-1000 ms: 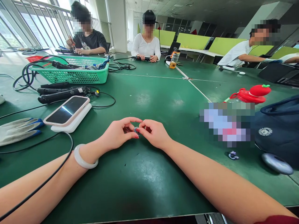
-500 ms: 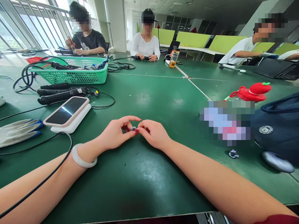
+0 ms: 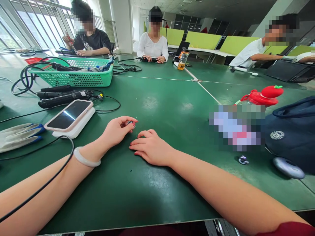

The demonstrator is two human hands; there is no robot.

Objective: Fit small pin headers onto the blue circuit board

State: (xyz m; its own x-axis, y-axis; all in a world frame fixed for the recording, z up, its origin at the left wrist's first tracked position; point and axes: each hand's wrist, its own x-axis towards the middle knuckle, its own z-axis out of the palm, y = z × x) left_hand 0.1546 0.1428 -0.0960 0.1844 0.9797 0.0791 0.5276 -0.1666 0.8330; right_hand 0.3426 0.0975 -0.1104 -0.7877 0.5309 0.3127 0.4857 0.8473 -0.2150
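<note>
My left hand [image 3: 117, 131], with a white bangle [image 3: 86, 160] on its wrist, pinches a small shiny black-and-silver piece [image 3: 130, 123] between thumb and fingers. Its exact kind is too small to make out. Lower and to the right, my right hand [image 3: 154, 147] is palm down over the green table [image 3: 152, 196], fingers loosely stretched and apart, holding nothing. A gap separates the two hands. Off to the right on the tabletop lies another small shiny silver-purple piece [image 3: 243, 160].
A phone [image 3: 70, 114] on a white block, a work glove [image 3: 21, 136], black tools [image 3: 65, 98] and a green basket [image 3: 78, 77] are at left. A cable crosses my left forearm. A dark bag [image 3: 292, 134], mouse-like oval [image 3: 288, 167] and red-lidded bottle [image 3: 261, 96] stand right. Several people sit beyond.
My hands have parted. The left moved slightly up and left with the small piece; the right let go, turned palm down and came lower, its fingers stretching out.
</note>
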